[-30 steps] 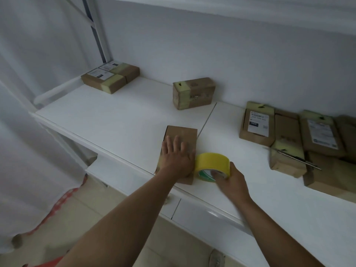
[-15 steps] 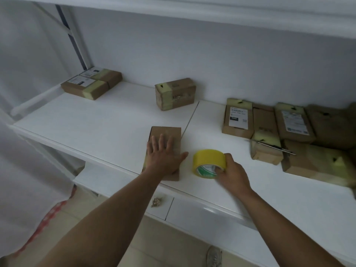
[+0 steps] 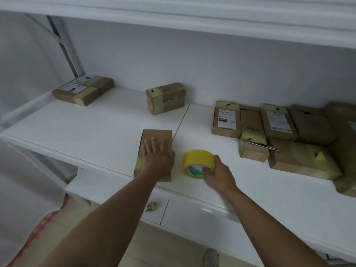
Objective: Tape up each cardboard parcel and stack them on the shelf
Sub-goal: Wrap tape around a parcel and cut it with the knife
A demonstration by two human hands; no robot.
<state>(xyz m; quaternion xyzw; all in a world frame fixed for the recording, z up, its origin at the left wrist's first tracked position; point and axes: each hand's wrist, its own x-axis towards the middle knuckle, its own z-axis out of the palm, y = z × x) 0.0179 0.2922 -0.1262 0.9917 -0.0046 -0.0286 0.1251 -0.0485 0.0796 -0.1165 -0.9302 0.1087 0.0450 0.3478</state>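
Taping step on the parcel [image 3: 157, 137] at centre frame, near the shelf [image 3: 96, 132] front edge; left hand [image 3: 157, 160] flat on top pinning it; right hand [image 3: 217, 175] clamped on yellow tape roll [image 3: 198, 160] just right of it; next probably needs the tape end freed and laid over the parcel.

A parcel storeroom: white shelving [image 3: 96, 120] holding labelled cardboard parcels [image 3: 227, 120].

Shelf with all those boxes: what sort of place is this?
Probably a small parcel packing or storage room. White shelves hold taped cardboard parcels, some with shipping labels, and the right hand grips a yellow tape roll.
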